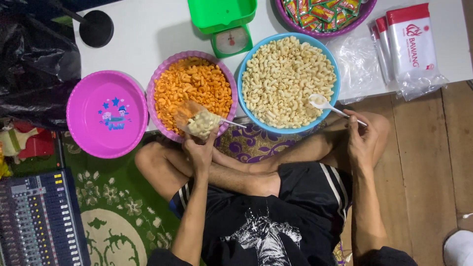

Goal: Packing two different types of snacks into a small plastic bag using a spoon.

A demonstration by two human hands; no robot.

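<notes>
My left hand (201, 150) holds a small clear plastic bag (197, 119) partly filled with pale macaroni snacks, over the near rim of a purple bowl (163, 74) of orange macaroni snacks. My right hand (360, 137) grips the handle of a white plastic spoon (322, 103). The spoon's bowl rests over the blue bowl (240, 93) heaped with pale macaroni snacks. I sit cross-legged behind both bowls.
An empty pink bowl (79, 116) lies at the left, a green kitchen scale (227, 24) behind the bowls, a purple bowl of sachets (325, 12) at the back. Packets and clear bags (409, 44) lie at the right. An audio mixer (39, 216) sits lower left.
</notes>
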